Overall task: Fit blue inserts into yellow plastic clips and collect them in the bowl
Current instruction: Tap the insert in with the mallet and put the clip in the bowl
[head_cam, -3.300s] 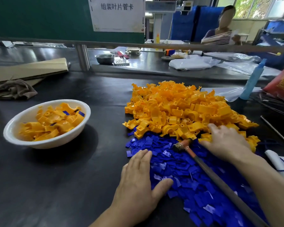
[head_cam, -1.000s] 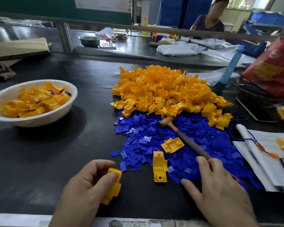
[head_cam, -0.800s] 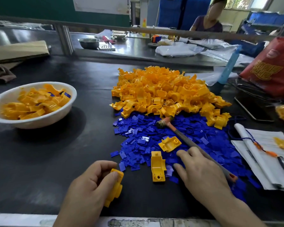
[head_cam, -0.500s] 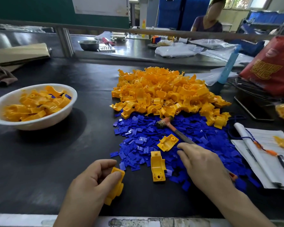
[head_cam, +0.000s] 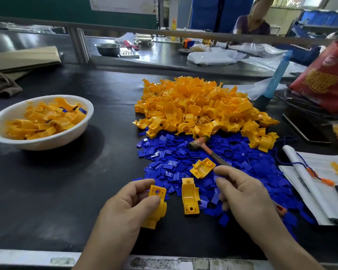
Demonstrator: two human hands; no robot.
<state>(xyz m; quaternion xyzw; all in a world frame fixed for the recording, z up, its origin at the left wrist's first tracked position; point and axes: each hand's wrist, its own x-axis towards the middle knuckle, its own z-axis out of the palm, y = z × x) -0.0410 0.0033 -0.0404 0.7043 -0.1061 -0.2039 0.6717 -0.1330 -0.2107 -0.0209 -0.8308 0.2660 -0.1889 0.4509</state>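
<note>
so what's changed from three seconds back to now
The left hand left the blue inserts and now holds a yellow clip. Two more clips now lie at the inserts' near edge. The right hand came off the clip pile, dipped to the inserts and rose with fingers curled; whether it pinches one is unclear. Bowl and hammer stayed put.

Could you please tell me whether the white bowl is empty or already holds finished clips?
Partly filled: the white bowl holds a pile of yellow clips, a few showing blue inserts.
</note>
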